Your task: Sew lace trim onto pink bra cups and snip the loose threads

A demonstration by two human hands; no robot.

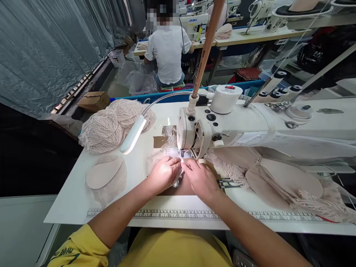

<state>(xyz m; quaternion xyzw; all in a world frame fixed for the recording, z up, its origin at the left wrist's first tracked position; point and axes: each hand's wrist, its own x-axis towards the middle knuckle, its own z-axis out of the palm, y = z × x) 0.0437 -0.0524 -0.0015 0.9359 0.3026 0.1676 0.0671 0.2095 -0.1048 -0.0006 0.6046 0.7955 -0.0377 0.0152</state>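
Note:
My left hand [164,173] and my right hand [200,178] lie side by side on a beige fabric piece [178,187] under the needle of a white sewing machine [211,128]. The fingertips of both hands press the fabric flat right in front of the presser foot [183,155], in the bright light of the lamp. The fingers are drawn together in a pinch on the fabric's edge. A pair of snips [226,183] lies just right of my right hand.
A heap of beige lace [111,126] and oval foam cups [104,174] lie at the left of the white table [69,207]; more cups and lace [292,185] at the right. A gooseneck lamp [133,135] hangs over the table. Another person [167,52] sits at a far machine.

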